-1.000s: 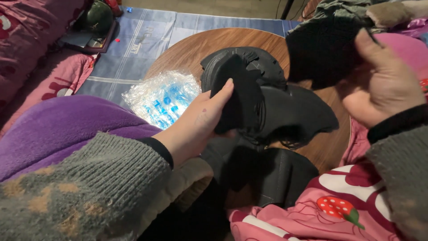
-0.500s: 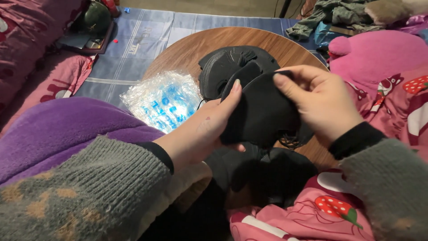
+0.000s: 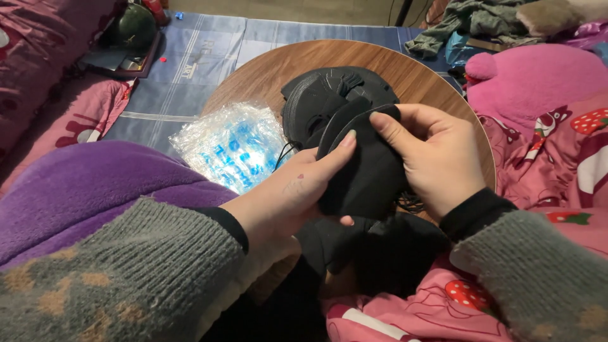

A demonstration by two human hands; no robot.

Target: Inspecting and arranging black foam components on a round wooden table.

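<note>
Black fabric piece [image 3: 367,171], oval and soft-looking, sits upright between both hands, held just above the near edge of the round wooden desk [image 3: 266,69]. My left hand [image 3: 288,196] is cupped behind it, index finger stretched up along its left edge, thumb tucked under the bottom. My right hand [image 3: 437,158] closes round its right side, fingertip pressing the top rim, other fingers curled behind. So both hands are partly closed and gripping the same piece.

Step, as I read it: lining up or fitting this piece, mid-handling, not set down. The next move likely needs a firm pinch at the top rim and a steady left hand; thin black cords [image 3: 411,201] hang by the right palm and could snag.

Just behind, touching or nearly so, a second black moulded piece [image 3: 323,95] lies on the desk. More black fabric [image 3: 380,253] bunches below in the lap. Left of it all, a crinkled clear plastic bag with blue print [image 3: 231,145] rests on the desk edge. Purple blanket [image 3: 88,190] on the left, pink strawberry-print bedding [image 3: 557,145] on the right.
</note>
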